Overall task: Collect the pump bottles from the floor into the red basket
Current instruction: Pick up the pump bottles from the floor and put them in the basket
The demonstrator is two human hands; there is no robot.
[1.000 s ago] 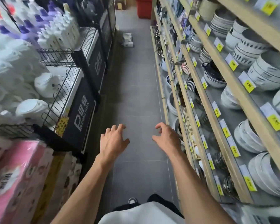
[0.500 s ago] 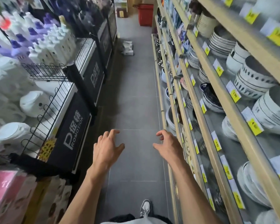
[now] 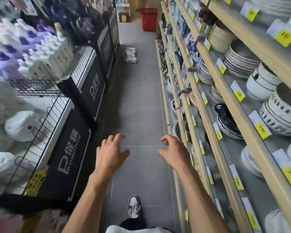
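Several white pump bottles (image 3: 130, 54) lie in a heap on the grey floor far down the shop aisle, close to the left display. The red basket (image 3: 149, 19) stands on the floor at the aisle's far end. My left hand (image 3: 110, 153) and my right hand (image 3: 174, 151) are held out in front of me above the floor, fingers spread, holding nothing. Both hands are well short of the bottles.
Wooden shelves (image 3: 213, 105) of bowls and plates with yellow price tags run along the right. On the left stand black promotion stands (image 3: 71, 153) with wire racks of white and purple bottles. My shoe (image 3: 133, 206) is on the floor below.
The view has moved forward along the aisle; the bottles and the red basket look nearer. Both hands stay open and held out, and a shoe has stepped into view.
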